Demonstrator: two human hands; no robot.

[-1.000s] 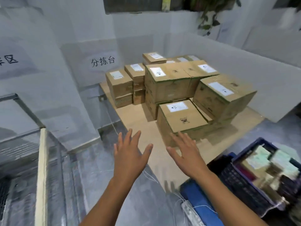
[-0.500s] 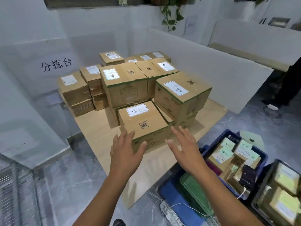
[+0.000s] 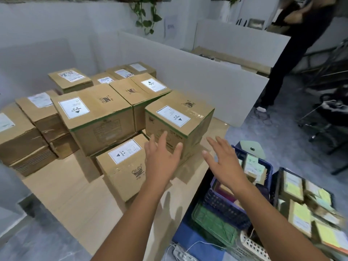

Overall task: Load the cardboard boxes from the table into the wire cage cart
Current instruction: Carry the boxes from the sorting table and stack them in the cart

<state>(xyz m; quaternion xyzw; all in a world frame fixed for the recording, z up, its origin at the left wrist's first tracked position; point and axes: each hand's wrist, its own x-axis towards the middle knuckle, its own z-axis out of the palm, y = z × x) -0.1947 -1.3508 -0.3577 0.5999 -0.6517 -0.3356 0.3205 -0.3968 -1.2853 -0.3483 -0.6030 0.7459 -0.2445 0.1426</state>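
Cardboard box [image 3: 178, 117], labelled HEAVY, stiff, stacked on the table [image 3: 62, 187] at your 12 o'clock: your left hand [image 3: 162, 159] and right hand [image 3: 224, 162], spread and empty, should probably clasp opposite sides low.

- The leftmost box [image 3: 13, 132] is cut off by the left edge of the view.
- The print on the label [image 3: 173, 116] of the front box [image 3: 195, 127] is too small to read, apart from one word, "HEAVY".
- The left grip [image 3: 162, 159] covers part of that box's front face, and it is unclear whether the fingers touch it.
- The low box [image 3: 122, 172] is partly hidden on its right side behind the left forearm.
- The right grip [image 3: 224, 161] and its arm cover part of the blue basket [image 3: 226, 206].
- The packets [image 3: 301, 213] at lower right are blurred and run off the edge.
- The person in dark clothes [image 3: 293, 59] is cut off at the top edge.
- The plant [image 3: 146, 16] is cut off at the top.
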